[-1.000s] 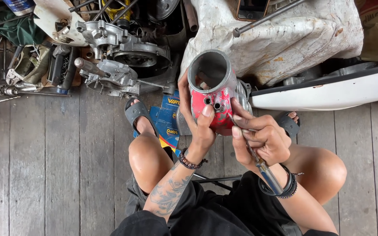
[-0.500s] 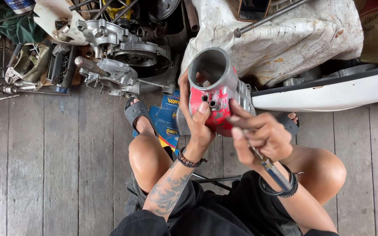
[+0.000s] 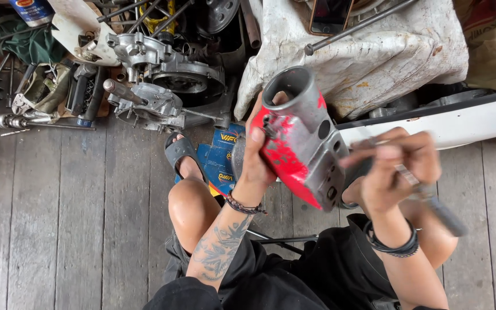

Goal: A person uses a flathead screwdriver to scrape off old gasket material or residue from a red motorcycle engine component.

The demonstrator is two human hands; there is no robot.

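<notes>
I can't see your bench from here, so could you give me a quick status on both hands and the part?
Left hand grips the red-and-grey metal housing, tilted. Right hand holds a thin tool, blurred, beside it. Nothing between them.

cylinder: grey metal, red paint patches | floor: weathered grey planks | box, near left foot: blue, yellow print | sandal: grey | shorts: black | left forearm: dark tattoo | wristbands: black | far cloth: dirty white | far-left rag: green
</notes>
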